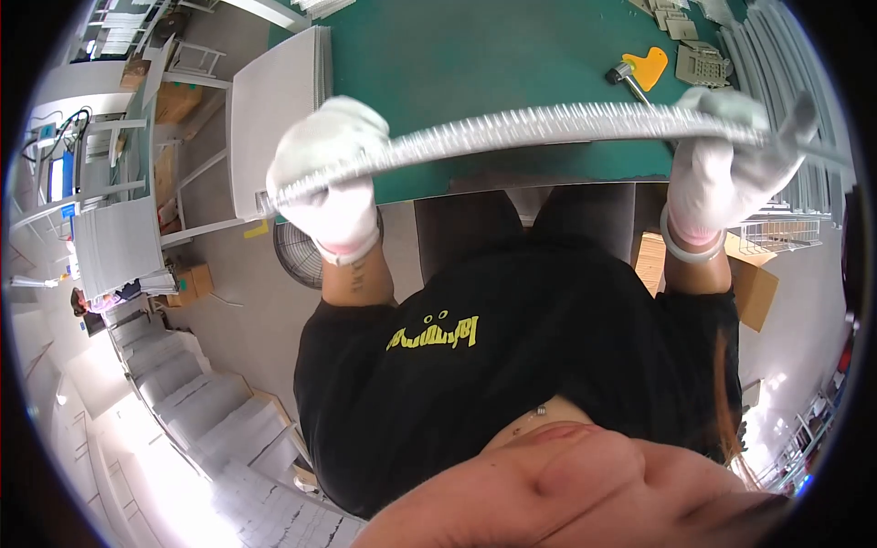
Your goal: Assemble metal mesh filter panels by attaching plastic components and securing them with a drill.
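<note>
A long, thin grey-white panel with a finely ridged edge (530,125) spans the view, held up in front of me above the near edge of the green table (512,55). My left hand (331,169), in a white glove, is closed round its left end. At the other end, my right hand (726,169), gloved as well, grips the panel with the thumb below and some fingers above; one fingertip sticks out and is blurred. Beyond the panel lie a small hammer (628,80), its handle partly hidden, and a flat yellow tool (647,67).
Pale panels stand stacked at the table's left (274,119). Long grey strips (786,82) are piled on the right, near several beige plastic parts (702,66). Below are a round floor fan (306,251) and a cardboard box (756,288). Another person (87,301) is far left.
</note>
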A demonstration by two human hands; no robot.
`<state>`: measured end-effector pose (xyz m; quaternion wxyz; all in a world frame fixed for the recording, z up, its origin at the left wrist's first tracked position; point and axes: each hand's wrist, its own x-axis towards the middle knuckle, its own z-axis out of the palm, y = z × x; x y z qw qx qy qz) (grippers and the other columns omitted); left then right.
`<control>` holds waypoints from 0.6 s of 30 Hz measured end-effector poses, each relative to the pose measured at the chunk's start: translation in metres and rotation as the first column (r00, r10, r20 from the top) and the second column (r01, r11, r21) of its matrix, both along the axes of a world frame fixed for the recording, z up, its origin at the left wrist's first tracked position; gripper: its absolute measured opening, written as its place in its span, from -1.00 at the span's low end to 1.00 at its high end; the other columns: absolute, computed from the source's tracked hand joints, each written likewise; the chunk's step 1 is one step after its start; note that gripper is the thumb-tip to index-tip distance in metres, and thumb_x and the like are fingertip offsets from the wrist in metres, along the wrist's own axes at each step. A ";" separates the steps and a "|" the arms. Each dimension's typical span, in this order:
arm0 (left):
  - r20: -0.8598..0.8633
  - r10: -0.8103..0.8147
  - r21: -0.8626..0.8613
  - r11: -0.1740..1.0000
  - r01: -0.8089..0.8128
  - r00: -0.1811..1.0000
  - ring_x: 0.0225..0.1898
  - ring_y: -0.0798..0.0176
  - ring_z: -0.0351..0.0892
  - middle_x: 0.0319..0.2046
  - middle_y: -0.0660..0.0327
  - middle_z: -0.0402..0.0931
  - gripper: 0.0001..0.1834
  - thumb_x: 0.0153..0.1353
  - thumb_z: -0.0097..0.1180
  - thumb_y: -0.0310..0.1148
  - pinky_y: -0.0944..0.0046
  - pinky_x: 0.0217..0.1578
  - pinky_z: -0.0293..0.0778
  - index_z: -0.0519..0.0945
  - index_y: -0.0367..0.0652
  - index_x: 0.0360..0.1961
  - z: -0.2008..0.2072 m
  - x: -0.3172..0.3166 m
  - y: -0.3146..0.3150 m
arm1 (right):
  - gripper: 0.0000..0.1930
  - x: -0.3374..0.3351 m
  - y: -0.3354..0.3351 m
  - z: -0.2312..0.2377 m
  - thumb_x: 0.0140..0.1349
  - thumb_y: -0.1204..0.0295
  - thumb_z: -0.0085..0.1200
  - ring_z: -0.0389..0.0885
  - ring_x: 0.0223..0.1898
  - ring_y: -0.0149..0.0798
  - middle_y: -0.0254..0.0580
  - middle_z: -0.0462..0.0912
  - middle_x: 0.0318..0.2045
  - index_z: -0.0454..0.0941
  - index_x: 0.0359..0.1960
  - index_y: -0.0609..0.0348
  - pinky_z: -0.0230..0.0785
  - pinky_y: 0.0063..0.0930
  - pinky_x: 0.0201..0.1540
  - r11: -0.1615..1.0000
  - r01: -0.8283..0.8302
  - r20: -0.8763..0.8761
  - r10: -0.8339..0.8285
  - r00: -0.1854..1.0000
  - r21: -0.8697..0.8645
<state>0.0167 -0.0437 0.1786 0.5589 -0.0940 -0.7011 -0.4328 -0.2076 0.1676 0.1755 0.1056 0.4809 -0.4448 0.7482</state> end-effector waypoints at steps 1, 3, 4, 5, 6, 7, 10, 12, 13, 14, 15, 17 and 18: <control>-0.071 -0.055 0.150 0.987 0.066 0.996 -0.40 0.17 0.63 -0.44 0.07 0.63 -0.83 0.21 0.29 -0.37 0.14 -0.35 0.58 0.65 -0.28 -0.34 -0.007 0.001 -0.006 | -0.04 0.002 -0.008 0.010 0.13 0.51 0.37 0.66 -0.30 -0.24 -0.12 0.64 -0.33 -0.07 0.47 0.18 0.53 -0.46 -0.32 0.998 0.056 -0.013 -0.057 0.998 -0.031; 0.006 0.078 0.147 0.986 -0.078 0.997 -0.41 0.20 0.60 -0.44 0.10 0.62 -0.90 0.14 0.22 -0.47 0.23 -0.36 0.52 0.67 -0.31 -0.37 0.000 -0.005 -0.007 | -0.02 0.000 -0.017 0.019 0.08 0.62 0.37 0.65 -0.22 -0.19 -0.18 0.58 -0.25 -0.07 0.46 0.15 0.56 -0.40 -0.24 0.994 0.094 -0.028 -0.096 0.995 -0.047; 0.075 0.206 0.135 0.967 -0.214 0.976 -0.42 0.23 0.58 -0.44 0.13 0.61 -0.90 0.07 0.16 -0.57 0.31 -0.36 0.47 0.69 -0.33 -0.39 0.004 -0.008 -0.008 | -0.06 -0.005 -0.016 0.019 0.05 0.71 0.34 0.65 -0.14 -0.13 -0.20 0.52 -0.18 0.00 0.42 0.15 0.59 -0.31 -0.16 0.996 0.078 -0.038 -0.079 0.996 -0.042; 0.127 0.291 0.082 0.950 -0.302 0.948 -0.40 0.26 0.54 -0.43 0.14 0.60 -0.93 0.06 0.17 -0.56 0.36 -0.34 0.43 0.66 -0.30 -0.41 0.004 -0.008 -0.010 | -0.10 -0.011 -0.012 0.013 0.07 0.72 0.31 0.64 -0.14 -0.17 -0.15 0.52 -0.10 0.02 0.41 0.17 0.57 -0.34 -0.12 0.982 0.182 -0.039 -0.180 0.983 0.045; 0.077 0.436 -0.026 0.900 -0.436 0.896 -0.36 0.29 0.51 -0.37 0.19 0.57 -0.88 0.09 0.14 -0.57 0.38 -0.28 0.42 0.61 -0.29 -0.31 -0.007 -0.012 -0.017 | -0.14 -0.014 -0.011 0.017 0.12 0.73 0.26 0.63 -0.13 -0.25 -0.14 0.54 -0.13 0.02 0.42 0.19 0.55 -0.45 -0.14 0.976 0.170 -0.019 -0.169 0.985 0.139; 0.094 0.461 -0.003 0.887 -0.462 0.883 -0.34 0.31 0.49 -0.34 0.20 0.55 -0.81 0.10 0.16 -0.57 0.38 -0.26 0.43 0.56 -0.31 -0.22 -0.016 -0.015 -0.018 | -0.14 -0.015 -0.015 0.021 0.12 0.73 0.26 0.63 -0.13 -0.25 -0.14 0.54 -0.13 0.02 0.42 0.19 0.55 -0.45 -0.14 0.977 0.164 -0.018 -0.163 0.986 0.134; 0.236 0.467 0.012 0.876 -0.483 0.852 -0.18 0.26 0.47 -0.12 0.08 0.47 -0.24 -0.01 0.47 -0.36 0.25 -0.06 0.44 0.28 -0.39 0.12 -0.061 -0.019 -0.014 | -0.30 -0.013 -0.030 0.039 0.23 0.44 0.27 0.55 -0.08 -0.40 -0.24 0.54 0.07 0.24 0.37 0.37 0.44 -0.48 -0.02 0.983 -0.002 0.069 -0.011 0.998 0.182; 0.500 0.366 0.135 0.862 -0.488 0.785 0.04 0.14 0.43 0.04 -0.06 0.39 0.09 -0.21 0.64 -0.22 0.14 0.13 0.37 0.15 -0.44 0.20 -0.098 -0.017 0.003 | -0.25 -0.029 -0.015 0.056 0.22 0.49 0.28 0.53 -0.10 -0.50 -0.22 0.56 0.05 0.18 0.40 0.38 0.41 -0.59 -0.07 0.852 0.312 -0.314 -0.185 0.931 0.421; 0.632 0.423 0.027 0.826 -0.564 0.650 0.04 0.07 0.48 0.03 -0.10 0.42 0.09 -0.22 0.63 -0.24 0.14 0.11 0.42 0.15 -0.48 0.20 -0.119 -0.011 0.010 | -0.25 -0.033 -0.013 0.058 0.22 0.49 0.28 0.53 -0.10 -0.50 -0.22 0.56 0.05 0.18 0.40 0.38 0.41 -0.59 -0.07 0.854 0.313 -0.313 -0.188 0.931 0.417; 0.590 0.490 -0.098 0.832 -0.546 0.641 -0.06 -0.02 0.58 -0.04 -0.14 0.49 0.09 -0.24 0.63 -0.24 0.14 0.01 0.50 0.15 -0.50 0.18 -0.142 -0.006 0.011 | -0.26 -0.034 -0.014 0.060 0.22 0.48 0.29 0.52 -0.13 -0.53 -0.23 0.57 0.05 0.19 0.39 0.38 0.40 -0.62 -0.10 0.828 0.244 -0.254 -0.128 0.959 0.505; 0.666 0.447 -0.074 0.836 -0.544 0.597 -0.13 -0.06 0.62 -0.11 -0.13 0.54 0.06 -0.25 0.64 -0.25 0.13 -0.06 0.54 0.18 -0.50 0.15 -0.160 -0.002 0.014 | -0.27 -0.036 -0.012 0.061 0.22 0.47 0.30 0.50 -0.15 -0.55 -0.24 0.57 0.05 0.21 0.38 0.38 0.40 -0.66 -0.14 0.788 0.176 -0.189 -0.076 0.979 0.590; 0.737 0.404 -0.051 0.832 -0.552 0.541 -0.19 -0.10 0.65 -0.18 -0.13 0.58 0.02 -0.26 0.64 -0.25 0.12 -0.14 0.57 0.22 -0.49 0.12 -0.174 0.004 0.019 | -0.27 -0.038 -0.011 0.062 0.22 0.45 0.31 0.49 -0.19 -0.56 -0.26 0.57 0.05 0.23 0.38 0.39 0.39 -0.68 -0.17 0.779 0.175 -0.194 -0.070 0.979 0.602; 0.742 0.458 -0.112 0.805 -0.582 0.490 -0.23 -0.12 0.66 -0.23 -0.11 0.59 -0.02 -0.27 0.64 -0.25 0.11 -0.18 0.57 0.26 -0.46 0.09 -0.181 0.005 0.021 | -0.28 -0.038 -0.010 0.062 0.22 0.43 0.32 0.48 -0.23 -0.57 -0.27 0.57 0.06 0.25 0.37 0.39 0.39 -0.69 -0.20 0.770 0.178 -0.199 -0.068 0.978 0.613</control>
